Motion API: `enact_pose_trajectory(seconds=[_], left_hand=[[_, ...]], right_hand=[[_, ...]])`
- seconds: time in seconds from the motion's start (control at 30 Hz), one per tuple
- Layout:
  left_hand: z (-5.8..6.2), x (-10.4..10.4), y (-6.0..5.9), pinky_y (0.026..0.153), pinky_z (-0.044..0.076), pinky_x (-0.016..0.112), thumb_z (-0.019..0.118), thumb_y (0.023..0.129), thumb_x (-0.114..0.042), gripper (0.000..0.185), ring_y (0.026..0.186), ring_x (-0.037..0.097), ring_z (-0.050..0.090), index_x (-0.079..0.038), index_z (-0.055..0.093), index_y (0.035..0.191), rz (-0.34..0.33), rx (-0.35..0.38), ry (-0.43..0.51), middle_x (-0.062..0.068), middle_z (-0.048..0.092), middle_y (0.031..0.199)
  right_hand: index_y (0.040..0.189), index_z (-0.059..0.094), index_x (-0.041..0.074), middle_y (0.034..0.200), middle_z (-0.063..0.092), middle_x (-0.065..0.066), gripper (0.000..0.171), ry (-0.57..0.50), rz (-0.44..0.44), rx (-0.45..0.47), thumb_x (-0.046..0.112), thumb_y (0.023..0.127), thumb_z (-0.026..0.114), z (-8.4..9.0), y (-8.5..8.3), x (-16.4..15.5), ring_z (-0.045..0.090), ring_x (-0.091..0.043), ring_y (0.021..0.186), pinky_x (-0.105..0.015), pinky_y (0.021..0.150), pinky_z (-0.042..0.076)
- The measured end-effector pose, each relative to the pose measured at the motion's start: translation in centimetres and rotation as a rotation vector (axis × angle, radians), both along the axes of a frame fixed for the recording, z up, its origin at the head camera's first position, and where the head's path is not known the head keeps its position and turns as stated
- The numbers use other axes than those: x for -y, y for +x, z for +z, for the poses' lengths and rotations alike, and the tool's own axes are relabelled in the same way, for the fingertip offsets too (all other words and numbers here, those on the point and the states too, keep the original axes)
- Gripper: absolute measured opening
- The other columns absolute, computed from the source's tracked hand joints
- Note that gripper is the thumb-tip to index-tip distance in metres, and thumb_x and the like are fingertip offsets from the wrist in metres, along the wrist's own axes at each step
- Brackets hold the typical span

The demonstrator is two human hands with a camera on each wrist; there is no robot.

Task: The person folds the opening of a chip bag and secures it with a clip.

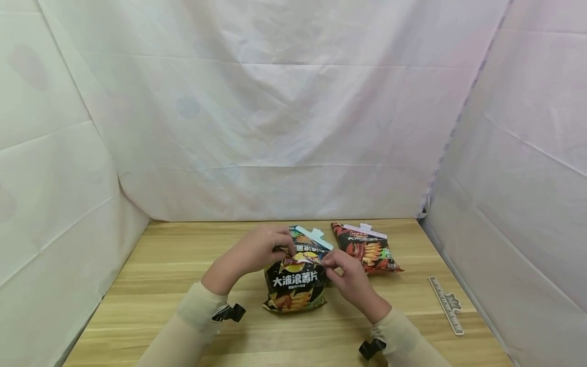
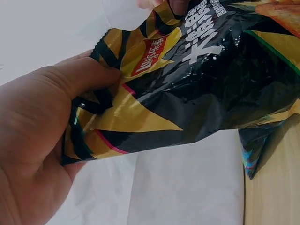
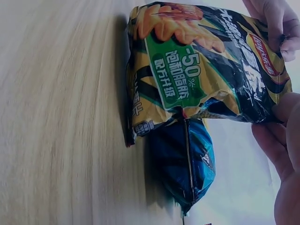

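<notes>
A black and yellow chip bag (image 1: pixel 295 285) stands on the wooden table (image 1: pixel 160 285), tilted toward me. My left hand (image 1: pixel 284 248) pinches its top left corner and my right hand (image 1: pixel 330 265) pinches the top right corner. In the left wrist view, the left hand (image 2: pixel 70 108) has its thumb curled over the crumpled top edge of the bag (image 2: pixel 197 93). The right wrist view shows the bag (image 3: pixel 187 79) from its base, with my right hand (image 3: pixel 279 124) at its upper edge.
A dark blue bag (image 3: pixel 185 164) lies just behind the black one, closed by a pale blue clip (image 1: pixel 314 236). A red chip bag (image 1: pixel 369 251) with a pale clip lies to the right. A loose long clip (image 1: pixel 447 305) rests near the right edge. White cloth walls enclose the table.
</notes>
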State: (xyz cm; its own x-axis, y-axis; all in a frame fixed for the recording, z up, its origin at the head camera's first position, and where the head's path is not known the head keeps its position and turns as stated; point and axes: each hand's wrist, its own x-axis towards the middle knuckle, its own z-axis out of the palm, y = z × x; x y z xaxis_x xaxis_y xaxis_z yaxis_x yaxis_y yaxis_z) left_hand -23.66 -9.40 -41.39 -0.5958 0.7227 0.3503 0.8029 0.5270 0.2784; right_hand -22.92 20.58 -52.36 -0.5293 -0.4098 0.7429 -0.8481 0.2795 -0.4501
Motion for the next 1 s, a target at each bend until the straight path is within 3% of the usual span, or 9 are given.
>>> enact_pose_trajectory(seconds=[0.17,0.4,0.57,0.73,0.87,1.0], left_hand=[[0.33,0.08,0.08,0.086,0.061,0.033,0.081,0.099,-0.001,0.022,0.099,0.011,0.073,-0.023,0.08,0.102,0.009,0.007,-0.051,-0.009,0.076,0.108],[0.65,0.29,0.28,0.084,0.061,0.033,0.074,0.101,0.002,0.027,0.096,0.008,0.073,-0.024,0.081,0.103,0.018,0.076,-0.056,-0.01,0.08,0.106],[0.59,0.41,0.31,0.087,0.062,0.035,0.075,0.103,-0.001,0.024,0.101,0.009,0.074,-0.023,0.083,0.111,0.013,0.087,-0.042,-0.009,0.08,0.112],[0.57,0.35,0.31,0.09,0.062,0.036,0.077,0.104,-0.005,0.025,0.107,0.01,0.075,-0.022,0.084,0.121,0.007,0.071,-0.058,-0.008,0.08,0.118],[0.56,0.34,0.24,0.09,0.062,0.036,0.077,0.103,-0.003,0.024,0.106,0.012,0.075,-0.022,0.086,0.116,-0.006,0.054,-0.059,-0.007,0.081,0.115],[0.45,0.46,0.14,0.09,0.062,0.036,0.076,0.103,-0.001,0.024,0.105,0.012,0.075,-0.021,0.087,0.111,-0.009,0.054,-0.044,-0.007,0.081,0.111]], right_hand=[[0.103,0.074,0.007,0.108,0.075,-0.005,0.036,0.057,-0.02,-0.085,-0.025,0.085,0.077,-0.13,-0.09,0.05,0.075,-0.022,0.098,-0.02,0.088,0.058],[0.105,0.073,0.006,0.113,0.077,-0.009,0.039,0.09,-0.027,-0.145,-0.026,0.082,0.078,-0.28,-0.01,0.15,0.077,-0.028,0.101,-0.026,0.089,0.062],[0.107,0.074,0.007,0.114,0.077,-0.009,0.035,0.098,-0.031,-0.158,-0.021,0.087,0.076,-0.29,0.13,0.15,0.078,-0.028,0.103,-0.028,0.09,0.062],[0.108,0.074,0.008,0.117,0.076,-0.009,0.029,0.104,-0.031,-0.184,-0.014,0.089,0.074,-0.59,0.22,0.05,0.077,-0.025,0.099,-0.027,0.079,0.061],[0.107,0.075,0.009,0.118,0.074,-0.008,0.025,0.107,-0.015,-0.215,-0.012,0.092,0.071,-0.58,0.17,0.08,0.075,-0.022,0.094,-0.025,0.073,0.057],[0.107,0.078,0.009,0.116,0.071,-0.007,0.018,0.122,0.017,-0.251,-0.004,0.104,0.065,-0.47,0.07,0.24,0.072,-0.019,0.092,-0.025,0.074,0.058]])
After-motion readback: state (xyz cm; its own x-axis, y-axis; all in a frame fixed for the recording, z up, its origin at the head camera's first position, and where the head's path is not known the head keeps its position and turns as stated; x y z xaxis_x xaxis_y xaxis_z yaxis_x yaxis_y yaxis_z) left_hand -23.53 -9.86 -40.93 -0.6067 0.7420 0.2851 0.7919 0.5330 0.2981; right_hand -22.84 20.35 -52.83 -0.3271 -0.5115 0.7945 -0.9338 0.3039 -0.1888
